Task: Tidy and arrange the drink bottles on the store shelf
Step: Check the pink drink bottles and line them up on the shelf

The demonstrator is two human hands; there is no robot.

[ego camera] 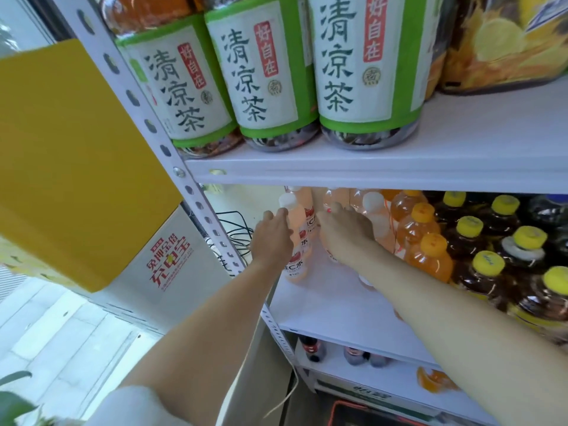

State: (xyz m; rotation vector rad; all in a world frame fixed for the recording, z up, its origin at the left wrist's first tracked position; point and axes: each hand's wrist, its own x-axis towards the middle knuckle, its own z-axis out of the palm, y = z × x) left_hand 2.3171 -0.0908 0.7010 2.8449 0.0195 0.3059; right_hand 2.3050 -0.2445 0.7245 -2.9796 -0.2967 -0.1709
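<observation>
Two hands in among the pink bottles at the shelf left edge, left hand gripping one, can't tell for the right hand, so nudged neighbours might topple.

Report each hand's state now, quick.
Left hand: grip closed round the white-capped pink bottle.
Right hand: fingers curled round the neighbouring pink bottle, which is mostly hidden behind the hand.

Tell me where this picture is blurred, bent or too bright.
Head view: the wide lens tilts the shelf post and the tea bottles, whose labels are sharp; the pink bottles look pale and soft; the floor at left is washed out.
</observation>
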